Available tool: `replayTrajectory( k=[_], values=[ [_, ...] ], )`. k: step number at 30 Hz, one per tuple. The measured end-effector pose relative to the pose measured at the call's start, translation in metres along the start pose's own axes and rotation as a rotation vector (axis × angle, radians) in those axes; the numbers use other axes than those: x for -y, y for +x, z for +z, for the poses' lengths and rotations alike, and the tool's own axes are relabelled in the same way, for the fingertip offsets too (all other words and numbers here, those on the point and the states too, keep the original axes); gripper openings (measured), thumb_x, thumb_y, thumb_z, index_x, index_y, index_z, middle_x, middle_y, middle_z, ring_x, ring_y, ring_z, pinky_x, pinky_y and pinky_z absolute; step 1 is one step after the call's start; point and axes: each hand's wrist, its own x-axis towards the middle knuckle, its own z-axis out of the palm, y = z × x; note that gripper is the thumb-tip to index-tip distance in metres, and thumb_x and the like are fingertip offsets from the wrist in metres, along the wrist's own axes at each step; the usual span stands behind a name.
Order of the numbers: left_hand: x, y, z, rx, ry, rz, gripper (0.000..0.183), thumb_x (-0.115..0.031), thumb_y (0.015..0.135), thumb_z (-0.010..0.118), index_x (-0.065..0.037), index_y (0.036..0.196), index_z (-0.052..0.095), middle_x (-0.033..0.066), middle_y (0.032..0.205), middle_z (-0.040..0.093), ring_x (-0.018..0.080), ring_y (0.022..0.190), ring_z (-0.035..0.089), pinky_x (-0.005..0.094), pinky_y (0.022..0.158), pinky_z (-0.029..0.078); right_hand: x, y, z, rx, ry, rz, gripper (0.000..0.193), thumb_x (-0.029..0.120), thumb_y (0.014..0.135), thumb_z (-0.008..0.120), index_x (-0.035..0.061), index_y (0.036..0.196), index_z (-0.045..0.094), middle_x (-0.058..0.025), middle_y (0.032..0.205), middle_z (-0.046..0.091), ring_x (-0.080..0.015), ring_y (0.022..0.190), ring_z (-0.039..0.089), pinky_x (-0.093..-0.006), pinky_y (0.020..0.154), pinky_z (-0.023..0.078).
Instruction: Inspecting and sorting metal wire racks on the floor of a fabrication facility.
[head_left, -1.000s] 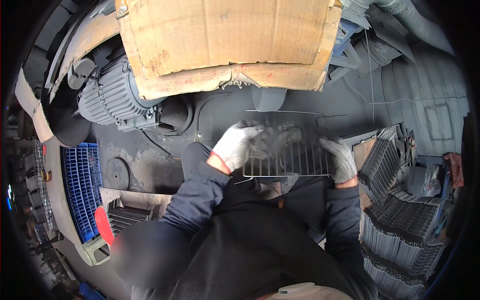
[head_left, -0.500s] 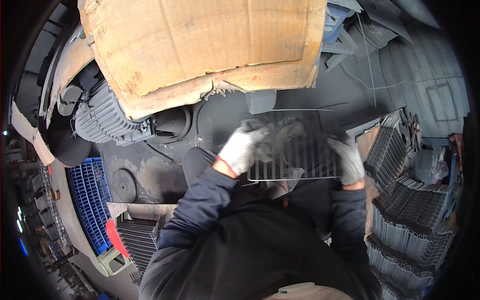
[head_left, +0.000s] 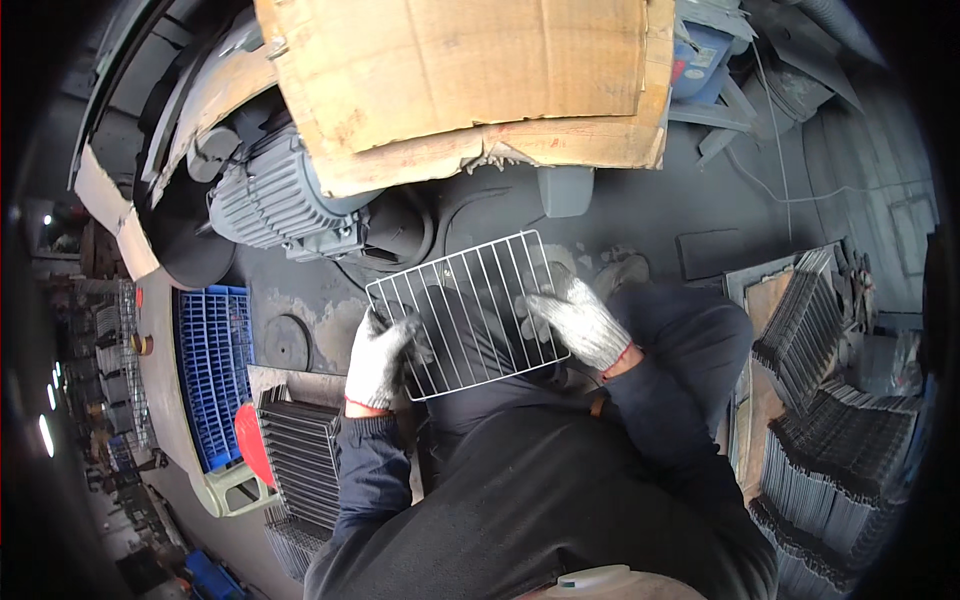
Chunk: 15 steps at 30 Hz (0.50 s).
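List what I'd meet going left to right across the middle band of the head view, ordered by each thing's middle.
Blue plastic grate, round disc, left gloved hand, wire rack, right gloved hand, leaning stack of wire racks.

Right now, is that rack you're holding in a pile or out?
Out: left hand and right hand hold the rack, away from the piles.

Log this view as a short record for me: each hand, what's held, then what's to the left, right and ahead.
Left hand: gloved, gripping the rack at its left end
Right hand: gloved, gripping the rack near its right end
Held: one wire rack, slanted, right end higher in the picture
Left: blue grid, left stack of wire pieces
Right: right stacks of wire pieces
Ahead: cardboard, grey motor
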Motion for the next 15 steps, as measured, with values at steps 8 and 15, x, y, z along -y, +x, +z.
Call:
replayTrajectory(
  k=[8, 15],
  values=[
    [0.005, -0.033, 0.024, 0.111, 0.256, 0.348, 0.028, 0.005, 0.095, 0.075, -0.001, 0.120, 0.066, 0.0034, 0.104, 0.072, 0.0106, 0.092, 0.065, 0.0276, 0.084, 0.054, 0.014, -0.053, -0.010, -0.128, 0.051, -0.065, 0.026, -0.006, 0.104, 0.062, 0.0013, 0.128, 0.066, -0.0058, 0.122, 0.071, -0.0133, 0.111, 0.065, -0.0315, 0.104, 0.053],
    [0.018, -0.035, 0.047, 0.125, 0.241, 0.506, 0.023, 0.007, 0.094, 0.076, -0.002, 0.113, 0.068, 0.0051, 0.106, 0.073, 0.0112, 0.096, 0.066, 0.0282, 0.089, 0.055, 0.027, -0.082, -0.016, -0.213, 0.102, -0.269, 0.031, -0.005, 0.102, 0.069, 0.0014, 0.132, 0.067, -0.0076, 0.125, 0.074, -0.0152, 0.114, 0.070, -0.0309, 0.100, 0.058]
  ],
)
